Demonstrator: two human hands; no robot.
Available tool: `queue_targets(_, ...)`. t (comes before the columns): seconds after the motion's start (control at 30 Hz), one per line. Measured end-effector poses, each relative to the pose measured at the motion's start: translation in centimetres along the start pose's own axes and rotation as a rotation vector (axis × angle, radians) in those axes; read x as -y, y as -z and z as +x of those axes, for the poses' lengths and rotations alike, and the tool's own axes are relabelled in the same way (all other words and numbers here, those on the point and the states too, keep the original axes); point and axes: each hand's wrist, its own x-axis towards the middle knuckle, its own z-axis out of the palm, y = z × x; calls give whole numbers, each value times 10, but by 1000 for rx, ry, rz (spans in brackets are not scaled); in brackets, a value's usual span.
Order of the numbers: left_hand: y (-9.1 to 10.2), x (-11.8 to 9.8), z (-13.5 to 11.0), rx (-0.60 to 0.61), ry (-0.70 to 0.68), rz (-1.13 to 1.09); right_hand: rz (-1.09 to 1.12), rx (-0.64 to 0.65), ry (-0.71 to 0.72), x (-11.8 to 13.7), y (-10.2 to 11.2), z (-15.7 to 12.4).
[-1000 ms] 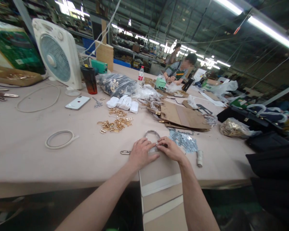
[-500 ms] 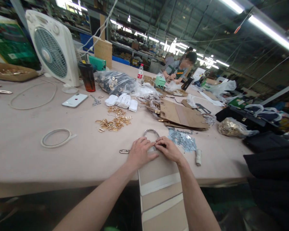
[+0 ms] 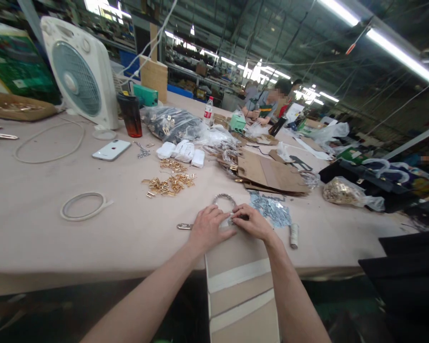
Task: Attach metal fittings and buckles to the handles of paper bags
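1. Head view down a long, pale work table (image 3: 32,205): both forearms reach in from the near edge and meet over the end of a tan panel with white bands (image 3: 236,255). The panel lies on the table and overhangs the edge towards the person, so its far end seems set where the hands can work on it.
2. The left hand (image 3: 209,229) lies over that end, fingers together and pressed down, probably pinning the panel in place.
3. The right hand (image 3: 252,221) has its fingertips drawn in around a small metal piece (image 3: 231,220); I cannot tell whether they pinch it.
4. A braided loop handle (image 3: 223,197) arches beyond the hands, its ends hidden beneath them. A metal clasp (image 3: 184,226) juts out left of the left hand.
5. Gold buckles (image 3: 168,183) and grey metal tags (image 3: 271,210) lie just ahead, seemingly kept within reach.
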Motion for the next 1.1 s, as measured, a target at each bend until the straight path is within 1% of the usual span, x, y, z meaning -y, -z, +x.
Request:
queue_targets(0.1, 0, 0, 0, -3, -3, 7, -25, 14, -8, 0, 2, 4)
queue_targets(0.27, 1, 0, 0, -6, 2, 10, -50, 89, 61, 7, 8, 7)
queue_targets(0.47, 1, -1, 0, -3, 13, 4, -121, 57, 82, 14, 8, 0)
queue_targets(0.63, 1, -1, 0, -8, 11, -1, -99, 61, 112, 12, 7, -2)
queue_targets(0.83, -1, 0, 0, -14, 4, -2, -112, 16, 102, 11, 5, -6)
queue_targets(0.93, -2, 1, 0, -15, 8, 0, -130, -7, 121, 14, 1, -10)
queue_targets(1.1, -3, 2, 0, -11, 6, 7, -161, -116, 184, 15, -9, -23)
